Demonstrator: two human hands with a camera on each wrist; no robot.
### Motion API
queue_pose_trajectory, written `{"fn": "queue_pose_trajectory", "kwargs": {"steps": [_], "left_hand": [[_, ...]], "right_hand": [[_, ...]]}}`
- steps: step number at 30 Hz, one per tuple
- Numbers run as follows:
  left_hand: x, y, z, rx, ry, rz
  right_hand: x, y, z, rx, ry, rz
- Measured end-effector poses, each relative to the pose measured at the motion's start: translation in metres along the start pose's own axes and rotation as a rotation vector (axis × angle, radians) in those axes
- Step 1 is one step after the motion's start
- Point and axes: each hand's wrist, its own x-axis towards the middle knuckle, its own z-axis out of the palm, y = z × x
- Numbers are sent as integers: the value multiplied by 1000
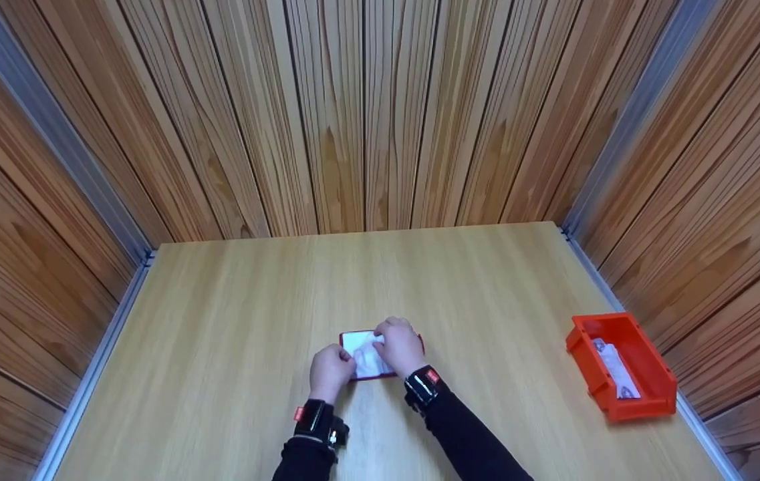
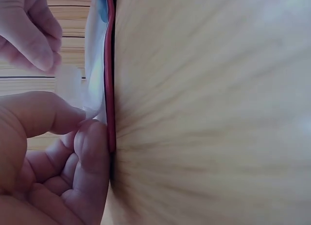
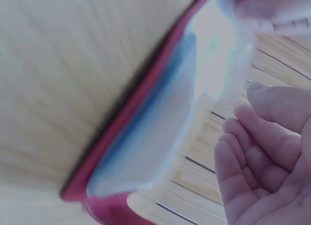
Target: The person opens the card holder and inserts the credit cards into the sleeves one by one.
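A flat rectangular thing with a red edge (image 1: pixel 371 379) lies on the table between the two hands; its kind cannot be made out. A thin, whitish, partly see-through sheet (image 3: pixel 214 55) lies over its pale top and lifts away on one side. My left hand (image 1: pixel 331 369) pinches a crumpled corner of this sheet between thumb and forefinger, low at the near left corner. Over the right part of the thing hovers my right hand (image 1: pixel 401 345), its fingers loosely bent. In the right wrist view, a gap shows between its thumb and fingers, with nothing held.
An orange-red open bin (image 1: pixel 654 381) stands at the table's right edge, with a white printed strip-like packet (image 1: pixel 617 371) inside. Wood-panelled walls (image 1: pixel 366 120) close off the back and both sides of the table (image 1: pixel 232 321).
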Motion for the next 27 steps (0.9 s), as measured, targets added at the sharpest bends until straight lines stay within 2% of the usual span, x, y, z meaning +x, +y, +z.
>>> {"fn": "queue_pose_trajectory", "kwargs": {"steps": [5, 17, 27], "left_hand": [[-1, -1, -1, 20, 19, 19], [-1, 1, -3, 43, -11, -54], [-3, 1, -3, 44, -4, -61]], "right_hand": [[0, 7, -4, 51, 13, 21], [-8, 23, -13, 86, 21, 98], [-13, 37, -24, 85, 55, 151]]}}
